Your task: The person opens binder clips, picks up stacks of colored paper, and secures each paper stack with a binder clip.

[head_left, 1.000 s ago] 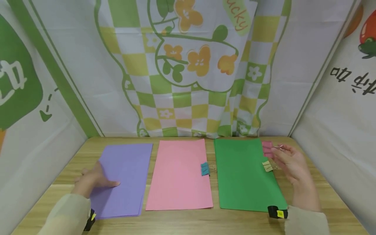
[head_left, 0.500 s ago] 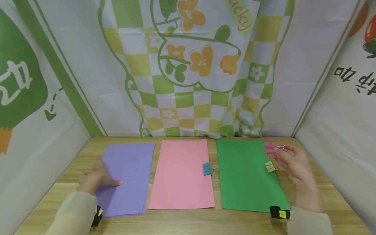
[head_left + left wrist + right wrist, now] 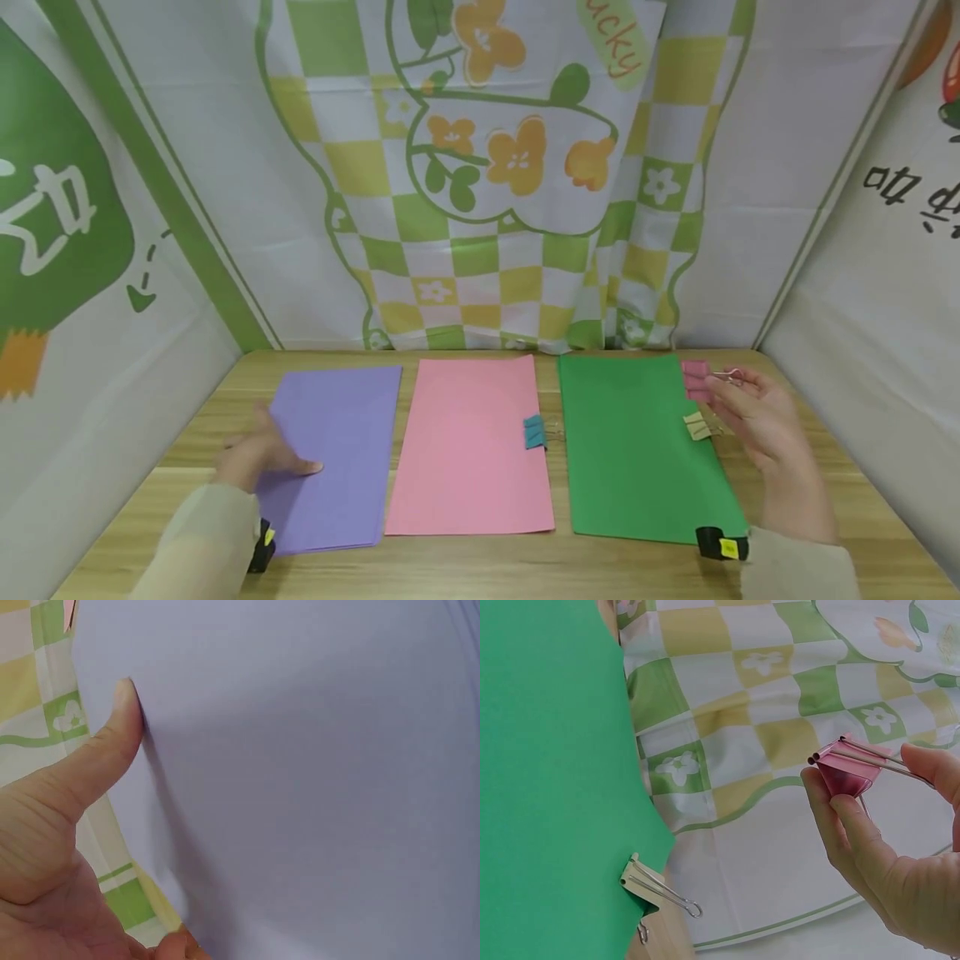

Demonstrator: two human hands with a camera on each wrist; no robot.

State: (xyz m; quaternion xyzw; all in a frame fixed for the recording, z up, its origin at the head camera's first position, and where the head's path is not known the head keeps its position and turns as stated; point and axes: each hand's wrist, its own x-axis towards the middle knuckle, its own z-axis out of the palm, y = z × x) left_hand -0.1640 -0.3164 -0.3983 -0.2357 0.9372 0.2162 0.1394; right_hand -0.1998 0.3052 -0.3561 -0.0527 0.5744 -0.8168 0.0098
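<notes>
My left hand lies at the left edge of a stack of purple paper, its thumb stretched straight over the top sheet. In the left wrist view the thumb rests on the paper, with the other fingers mostly out of frame. My right hand pinches a pink binder clip beside the upper right edge of the green paper. The right wrist view shows thumb and fingers round the clip, its wire handles between them. A pale yellow binder clip grips the green stack's right edge.
Between the purple and green stacks lies pink paper, with a blue binder clip on its right edge. The wooden table backs onto a checked cloth, and fabric walls stand at both sides.
The whole head view has shifted slightly, moving everything to the right in it. My left hand stays on the purple paper, and my right hand still holds the pink binder clip.
</notes>
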